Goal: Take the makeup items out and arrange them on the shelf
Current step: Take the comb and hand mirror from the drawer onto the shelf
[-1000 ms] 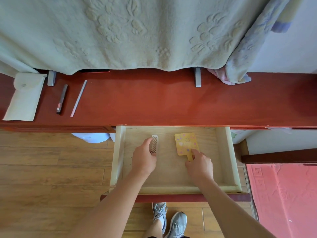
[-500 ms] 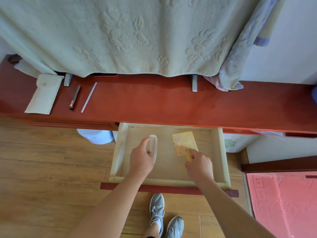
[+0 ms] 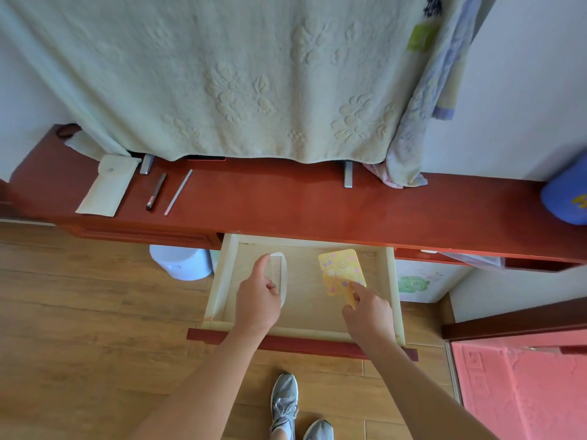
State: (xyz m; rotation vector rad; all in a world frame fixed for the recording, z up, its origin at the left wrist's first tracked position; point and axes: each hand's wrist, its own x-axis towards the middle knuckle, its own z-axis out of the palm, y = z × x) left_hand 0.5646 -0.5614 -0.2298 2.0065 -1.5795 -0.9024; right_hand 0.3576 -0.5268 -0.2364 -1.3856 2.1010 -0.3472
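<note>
The left hand (image 3: pixel 259 300) pinches the lower end of the white comb (image 3: pixel 281 274), most of its length jutting beyond the fingers; a light hold so far down could let it pivot and drop into the drawer (image 3: pixel 222 281). The right hand (image 3: pixel 368 312) nips only the short handle of the yellow mirror (image 3: pixel 341 269) (a thin pinch), so its wide head may swing or clip the shelf (image 3: pixel 286 201) edge above the grip. Up and left of both hands, a pouch (image 3: pixel 109 185), pencil (image 3: pixel 156 192) and slim stick (image 3: pixel 178 192) lie on the red shelf under a hanging towel (image 3: pixel 222 74). Wood floor (image 3: pixel 79 296) lies below, with a pink mat (image 3: pixel 521 392) to the right.
</note>
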